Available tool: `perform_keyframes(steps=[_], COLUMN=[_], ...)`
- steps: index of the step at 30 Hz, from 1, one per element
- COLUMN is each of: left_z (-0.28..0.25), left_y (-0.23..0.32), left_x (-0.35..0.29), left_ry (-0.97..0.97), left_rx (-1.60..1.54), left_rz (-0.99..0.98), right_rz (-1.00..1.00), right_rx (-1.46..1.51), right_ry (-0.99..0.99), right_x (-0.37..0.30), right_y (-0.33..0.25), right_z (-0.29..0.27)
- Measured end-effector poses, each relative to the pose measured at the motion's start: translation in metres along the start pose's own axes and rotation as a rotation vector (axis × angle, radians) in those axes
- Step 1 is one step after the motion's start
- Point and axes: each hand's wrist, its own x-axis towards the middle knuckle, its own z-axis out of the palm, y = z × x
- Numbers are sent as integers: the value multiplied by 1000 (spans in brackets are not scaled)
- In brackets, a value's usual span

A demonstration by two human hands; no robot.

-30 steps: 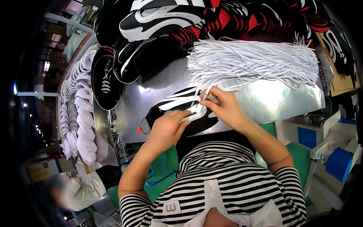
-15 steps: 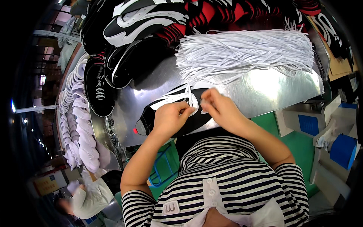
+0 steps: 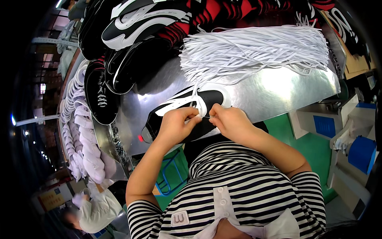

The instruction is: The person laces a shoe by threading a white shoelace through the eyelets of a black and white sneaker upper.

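Pinching a flat white lace [image 3: 197, 104], left hand [image 3: 176, 125] and right hand [image 3: 230, 122] meet over a black-and-white sneaker [image 3: 187, 111] on the steel table [image 3: 278, 87].

Both hands sit together over a black-and-white shoe [image 3: 187, 109] on the shiny metal table [image 3: 278, 89]. The left hand [image 3: 175, 125] and the right hand [image 3: 230, 121] are almost touching, each pinching a white lace [image 3: 197, 104] that loops up over the shoe. Just beyond, a big bundle of white laces [image 3: 254, 49] fans out. Far left, black shoes [image 3: 119, 47] lie piled, with a row of white soles [image 3: 79, 131] along the table's left edge.
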Motion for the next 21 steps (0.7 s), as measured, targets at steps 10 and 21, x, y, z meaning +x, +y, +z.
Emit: perform_keyframes(steps=[10, 21], left_z=[-5, -15], left_y=[16, 4], left_x=[-13, -80], left_ry=[-61, 210], left_rx=[199, 566], left_rz=[189, 690], right_rz=[-146, -43], right_rx=[-193, 529], right_ry=[258, 231], right_x=[8, -38], right_y=[0, -5], right_z=[47, -92])
